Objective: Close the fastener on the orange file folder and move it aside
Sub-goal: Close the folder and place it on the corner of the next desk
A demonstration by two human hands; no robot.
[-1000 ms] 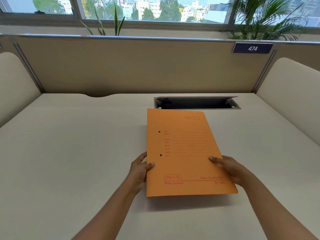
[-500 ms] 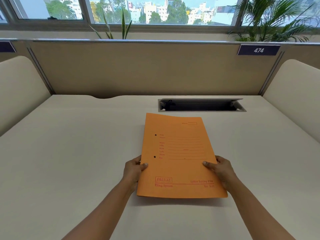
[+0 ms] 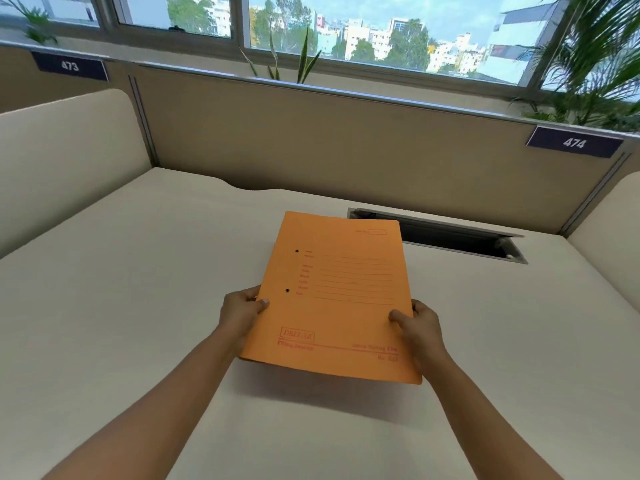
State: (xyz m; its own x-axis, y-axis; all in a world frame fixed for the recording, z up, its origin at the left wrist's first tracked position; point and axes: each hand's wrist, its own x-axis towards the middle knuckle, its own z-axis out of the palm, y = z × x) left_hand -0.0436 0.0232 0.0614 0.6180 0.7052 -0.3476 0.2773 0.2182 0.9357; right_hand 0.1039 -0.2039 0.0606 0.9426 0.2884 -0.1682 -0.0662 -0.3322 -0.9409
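While hands (image 3: 242, 310) hold folder (image 3: 341, 292), cable slot (image 3: 446, 235) behind

The red print on the orange folder (image 3: 341, 299) was too blurred to read, and its closed cover hid the fastener and whatever lay inside. The fingers of the left hand (image 3: 242, 311) and right hand (image 3: 420, 329) were tucked out of sight beneath it, only the thumbs showing on top. The inside of the dark desk slot (image 3: 450, 237) could not be made out.
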